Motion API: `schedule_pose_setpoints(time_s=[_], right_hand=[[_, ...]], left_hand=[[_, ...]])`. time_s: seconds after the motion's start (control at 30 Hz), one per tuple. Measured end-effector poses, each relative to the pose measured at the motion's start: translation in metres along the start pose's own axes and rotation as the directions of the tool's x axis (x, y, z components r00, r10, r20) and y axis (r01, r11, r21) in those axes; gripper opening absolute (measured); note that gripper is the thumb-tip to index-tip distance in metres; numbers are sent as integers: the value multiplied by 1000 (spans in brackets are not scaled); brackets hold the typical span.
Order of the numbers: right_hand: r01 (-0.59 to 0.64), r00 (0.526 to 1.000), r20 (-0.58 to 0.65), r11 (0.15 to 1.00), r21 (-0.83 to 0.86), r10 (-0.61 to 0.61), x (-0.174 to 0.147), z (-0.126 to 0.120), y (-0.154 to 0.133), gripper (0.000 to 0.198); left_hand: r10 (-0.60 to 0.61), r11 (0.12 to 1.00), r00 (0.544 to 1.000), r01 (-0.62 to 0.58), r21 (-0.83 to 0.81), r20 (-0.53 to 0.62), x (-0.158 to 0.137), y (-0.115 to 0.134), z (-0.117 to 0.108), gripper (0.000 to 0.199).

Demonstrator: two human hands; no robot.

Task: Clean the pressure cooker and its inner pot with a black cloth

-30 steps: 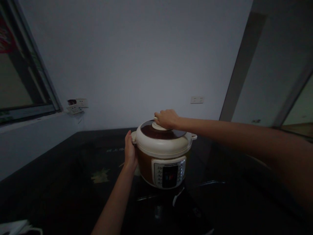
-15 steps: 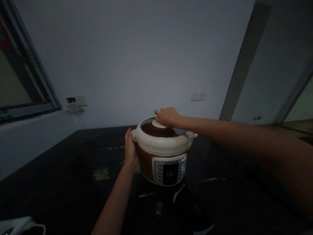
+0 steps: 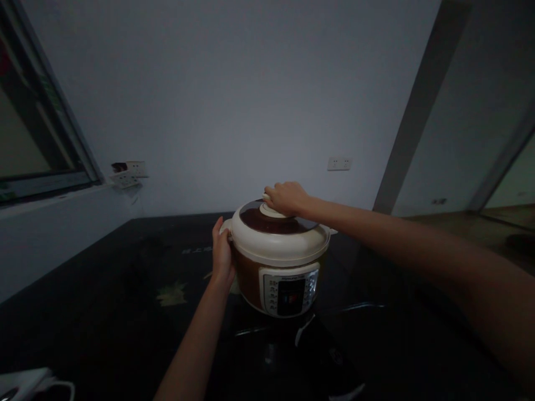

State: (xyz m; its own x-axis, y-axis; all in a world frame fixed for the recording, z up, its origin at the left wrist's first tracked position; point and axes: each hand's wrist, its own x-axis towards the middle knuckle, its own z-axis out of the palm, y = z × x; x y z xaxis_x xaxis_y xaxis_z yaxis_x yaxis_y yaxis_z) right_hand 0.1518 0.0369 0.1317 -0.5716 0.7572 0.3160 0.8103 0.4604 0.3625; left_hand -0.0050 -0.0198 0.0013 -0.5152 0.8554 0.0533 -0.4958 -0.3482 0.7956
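An electric pressure cooker (image 3: 251, 278) with a brown body, a cream rim and a front control panel (image 3: 290, 292) stands upright on a dark table. Its lid (image 3: 276, 242) is seated on top. On the left side, my left hand (image 3: 222, 253) is closed around the cream side handle (image 3: 226, 225). My right hand (image 3: 287, 198) reaches across from the right, its fingers wrapped over the lid's top knob (image 3: 270, 211). Part of the knob is hidden beneath that hand.
The glossy dark table (image 3: 104, 312) meets a pale wall behind the cooker. Wall sockets (image 3: 339, 164) sit at the back right, and loose-hanging sockets (image 3: 125, 177) by the window at left. A white object with a cord (image 3: 25, 384) lies in the near left corner.
Both hands keep their places on the cooker. The view has shifted slightly, and the right forearm appears a little lower near the right edge.
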Motion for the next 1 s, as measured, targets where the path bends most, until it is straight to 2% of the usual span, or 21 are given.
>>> schedule_pose_setpoints(time_s=[0.27,0.43,1.0], right_hand=[[41,999,-23,999,-22,-41,1,1,3,45],[60,997,-37,998,-21,-61,-1,1,5,44],[135,990,-45,991,-13,-135,3,8,13,44]], left_hand=[[-27,997,1000,27,-68,-6,-3,4,2,51],[-50,997,999,50,-67,-5,-2,4,1,52],[-21,999,1000,21,-36,-2,-2,1,0,54]])
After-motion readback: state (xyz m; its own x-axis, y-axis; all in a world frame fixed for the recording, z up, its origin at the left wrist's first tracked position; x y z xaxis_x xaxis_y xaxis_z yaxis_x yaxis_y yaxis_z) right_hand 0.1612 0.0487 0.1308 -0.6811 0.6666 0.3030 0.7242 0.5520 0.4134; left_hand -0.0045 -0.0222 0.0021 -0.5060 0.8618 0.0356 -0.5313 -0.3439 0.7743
